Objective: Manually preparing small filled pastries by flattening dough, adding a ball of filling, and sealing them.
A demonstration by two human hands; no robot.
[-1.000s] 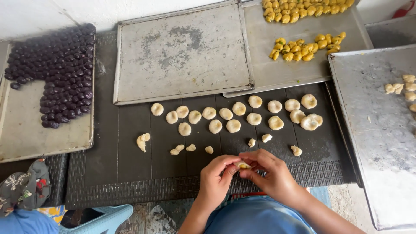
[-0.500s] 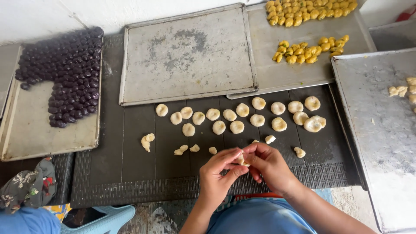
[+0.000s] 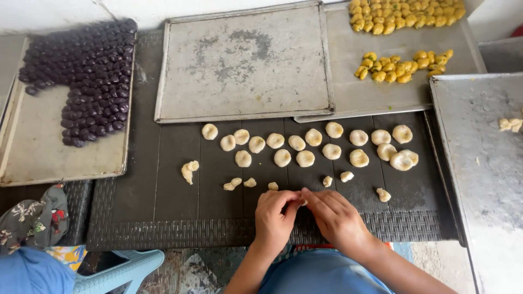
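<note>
My left hand [image 3: 275, 218] and my right hand [image 3: 338, 216] meet at the near edge of a dark woven table [image 3: 163, 218], fingertips pinched together on a small pale dough piece [image 3: 303, 202] that is mostly hidden. Just beyond them lie several round flattened dough discs [image 3: 305, 158] in loose rows. Small dough scraps [image 3: 235, 184] and a longer lump [image 3: 188, 171] sit left of my hands.
A bare metal tray [image 3: 245, 65] lies at the back centre. Left tray [image 3: 32, 147] holds several dark purple balls [image 3: 92, 71]. Back-right tray [image 3: 348, 54] holds yellow balls [image 3: 392, 65]. Right tray [image 3: 479, 179] has pale pieces [image 3: 509, 124]. A blue plastic stool [image 3: 120, 269] is near left.
Both hands have stayed together pinching the dough piece, shifting slightly toward the table edge. The dough discs and trays have not moved on the table.
</note>
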